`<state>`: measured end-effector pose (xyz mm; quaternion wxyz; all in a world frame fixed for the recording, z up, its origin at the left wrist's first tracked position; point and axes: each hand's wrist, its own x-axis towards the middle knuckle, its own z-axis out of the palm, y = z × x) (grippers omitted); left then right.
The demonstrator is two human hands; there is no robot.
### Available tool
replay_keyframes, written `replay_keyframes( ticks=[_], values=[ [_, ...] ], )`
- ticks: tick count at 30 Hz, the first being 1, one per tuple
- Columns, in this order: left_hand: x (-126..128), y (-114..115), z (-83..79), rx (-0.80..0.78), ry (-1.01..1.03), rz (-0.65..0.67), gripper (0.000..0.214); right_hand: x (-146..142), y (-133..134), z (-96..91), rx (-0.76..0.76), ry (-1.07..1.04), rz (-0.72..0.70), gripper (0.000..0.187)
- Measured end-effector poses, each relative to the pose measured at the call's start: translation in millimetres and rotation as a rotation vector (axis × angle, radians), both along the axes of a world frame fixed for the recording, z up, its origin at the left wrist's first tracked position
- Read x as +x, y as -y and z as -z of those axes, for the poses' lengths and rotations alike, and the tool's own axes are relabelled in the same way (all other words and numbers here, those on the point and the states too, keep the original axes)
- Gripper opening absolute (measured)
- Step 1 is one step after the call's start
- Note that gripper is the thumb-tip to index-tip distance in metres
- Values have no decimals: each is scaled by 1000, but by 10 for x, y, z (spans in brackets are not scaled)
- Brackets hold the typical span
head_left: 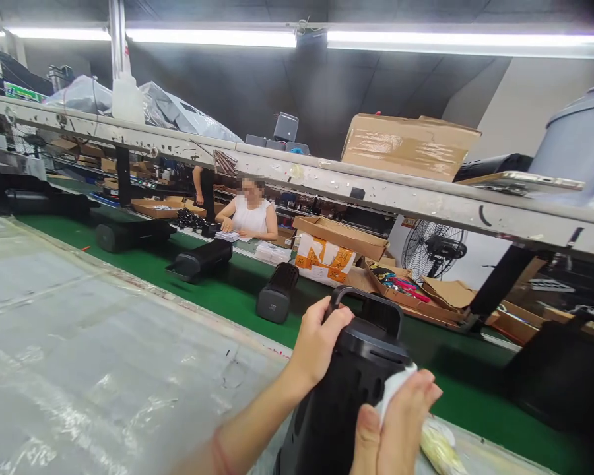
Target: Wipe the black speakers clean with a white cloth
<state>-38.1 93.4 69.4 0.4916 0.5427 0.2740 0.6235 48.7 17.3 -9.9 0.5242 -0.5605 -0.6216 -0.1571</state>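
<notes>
A black, speaker-like housing (321, 409) with slots in its side and a loop carrying handle (369, 293) stands tilted before me. My left hand (319, 340) is closed around the base of that handle at its left end. On the right side of the housing, my right hand (400, 422) presses a white cloth (396, 386) against the slotted surface. The cloth is mostly hidden under the fingers. Close to my right wrist lies a crumpled yellowish item (440, 445), partly out of frame.
Similar black housings (277, 293) lie spaced along a green conveyor belt (232, 297). A plastic-covered worktop (103, 349) spreads at left. Overhead runs a shelf (297, 173) bearing a cardboard box (408, 145). Beyond the belt sit a person (250, 218), open cartons and a black fan (433, 247).
</notes>
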Motion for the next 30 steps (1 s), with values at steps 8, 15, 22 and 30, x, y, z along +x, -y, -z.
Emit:
replay_keyframes(
  ticks=[8,15,22,30],
  values=[
    [-22,-79,7,-40,-11,-70,26,31,-107,-104,80,446,74,66],
    [-40,-70,24,-94,-36,-85,35,327,-287,-571,192,740,-189,55],
    [3,39,35,-114,-99,-66,49,425,-333,-925,217,630,-395,36],
    [15,-28,22,8,-103,-48,25,718,-394,-678,47,421,-402,39]
  ],
)
